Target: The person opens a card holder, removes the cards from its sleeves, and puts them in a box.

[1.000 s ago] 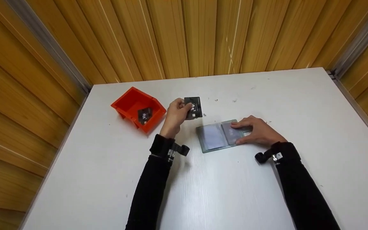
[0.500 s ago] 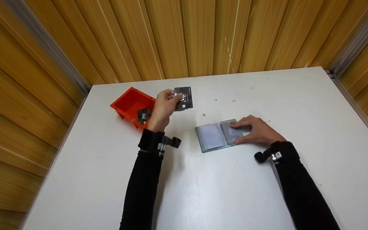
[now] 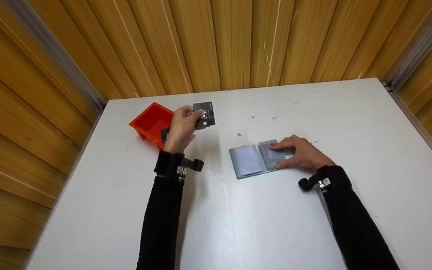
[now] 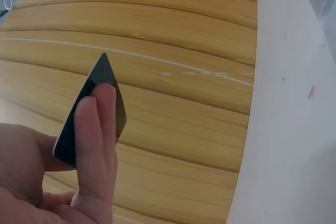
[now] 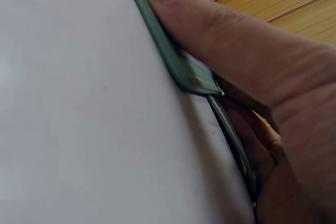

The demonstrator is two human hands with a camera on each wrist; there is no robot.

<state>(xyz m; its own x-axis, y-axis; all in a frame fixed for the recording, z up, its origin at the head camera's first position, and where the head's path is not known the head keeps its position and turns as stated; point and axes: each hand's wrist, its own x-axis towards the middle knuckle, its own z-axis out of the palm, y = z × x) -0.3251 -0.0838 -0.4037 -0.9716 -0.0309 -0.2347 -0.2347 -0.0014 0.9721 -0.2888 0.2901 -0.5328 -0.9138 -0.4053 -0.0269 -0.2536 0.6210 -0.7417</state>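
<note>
My left hand (image 3: 180, 127) pinches a black card (image 3: 209, 112) printed with white letters, thumb on top. The left wrist view shows two fingertips against the back of this card (image 4: 118, 106). It is held above the table, just right of an orange-red bin (image 3: 141, 120). Partly hidden behind my left hand, another dark card (image 3: 164, 134) lies in the bin. My right hand (image 3: 304, 154) grips the right side of an open green card holder (image 3: 249, 159) with clear sleeves. In the right wrist view, the thumb lies over the holder's green edge (image 5: 163, 51); the other fingers are mostly hidden.
The white table (image 3: 223, 225) carries the bin at the back left and the card holder near the middle. Yellow wood-patterned panels (image 3: 234, 45) stand along its back and sides. Small dark specks mark the tabletop behind the holder.
My left hand has moved left and slightly back with the black card, from near the holder to beside the bin, now covering part of it. My right hand and the holder have stayed put.
</note>
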